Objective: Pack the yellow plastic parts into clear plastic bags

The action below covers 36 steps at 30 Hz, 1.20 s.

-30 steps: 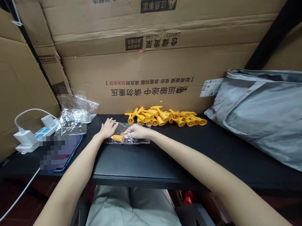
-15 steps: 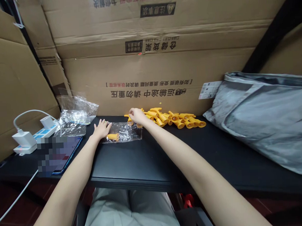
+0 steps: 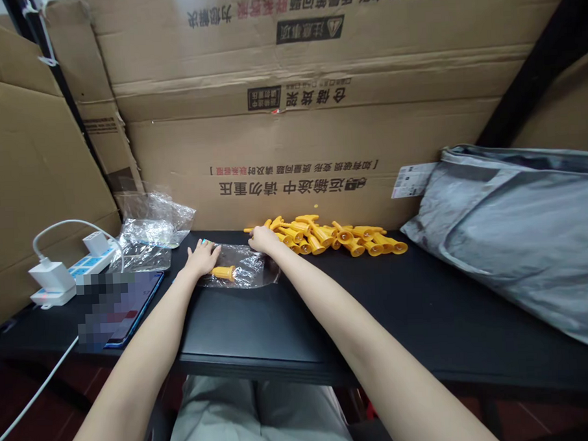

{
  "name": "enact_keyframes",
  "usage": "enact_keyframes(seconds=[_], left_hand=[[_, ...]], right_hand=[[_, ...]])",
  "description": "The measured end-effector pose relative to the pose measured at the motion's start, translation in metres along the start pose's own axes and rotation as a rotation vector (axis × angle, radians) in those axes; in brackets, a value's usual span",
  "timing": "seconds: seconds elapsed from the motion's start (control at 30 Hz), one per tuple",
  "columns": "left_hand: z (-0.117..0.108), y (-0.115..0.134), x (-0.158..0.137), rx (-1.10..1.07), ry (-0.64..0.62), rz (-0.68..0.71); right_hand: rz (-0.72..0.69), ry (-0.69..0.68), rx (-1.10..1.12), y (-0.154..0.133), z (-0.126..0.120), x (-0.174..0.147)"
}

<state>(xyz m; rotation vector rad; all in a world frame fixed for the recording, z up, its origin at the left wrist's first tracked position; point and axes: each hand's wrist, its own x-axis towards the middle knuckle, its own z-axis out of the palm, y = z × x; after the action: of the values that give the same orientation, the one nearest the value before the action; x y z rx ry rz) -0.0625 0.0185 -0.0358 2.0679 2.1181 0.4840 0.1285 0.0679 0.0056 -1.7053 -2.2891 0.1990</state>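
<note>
Hands [image 3: 202,258] at black table [image 3: 453,304], cardboard [image 3: 392,125] behind.

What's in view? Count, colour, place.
Pile: pieces uncountable, yellow, table back
Piece: 1, yellow, at bag
Bag: 1, clear, under left hand
Plastic: count unclear, clear, back left
Strip: 1, white, left
Chargers: 2, white, on strip
Cable: 2 runs, white, left
Phone: 1, blue-edged, front left
Tote: 1, grey, right
Label: 1, white, beside tote
Cardboard: several, brown, back and sides
Table: 1, black, centre
Posts: 2, black, back corners
Trousers: 1, pale, below table
Left hand: 1, bare, on bag
Right hand: 1, bare, at pile
</note>
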Motion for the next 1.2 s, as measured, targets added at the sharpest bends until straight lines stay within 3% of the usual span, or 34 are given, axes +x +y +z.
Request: enact_keyframes(seconds=[0.23,0.37,0.47,0.7,1.0,1.2], left_hand=[[0.004,-0.004,0.003,-0.004,0.007,0.02],[0.004,-0.005,0.003,-0.007,0.001,0.023],[0.003,-0.004,0.002,-0.006,0.006,0.03],[0.002,-0.004,0.002,-0.016,-0.006,0.026],[0.003,-0.006,0.004,-0.02,0.0,0.023],[0.003,-0.006,0.003,-0.029,-0.008,0.024]], right_hand=[[0.023,0.256,0.452,0.029,-0.026,-0.004],[0.003,0.282,0.781,0.049,-0.041,-0.026],[0.002,0.286,0.9,0.065,-0.048,-0.05],[0.025,0.234,1.022,0.098,-0.058,-0.092],[0.054,0.112,1.08,0.111,-0.072,-0.107],[0.034,-0.01,1.052,0.095,-0.047,-0.105]])
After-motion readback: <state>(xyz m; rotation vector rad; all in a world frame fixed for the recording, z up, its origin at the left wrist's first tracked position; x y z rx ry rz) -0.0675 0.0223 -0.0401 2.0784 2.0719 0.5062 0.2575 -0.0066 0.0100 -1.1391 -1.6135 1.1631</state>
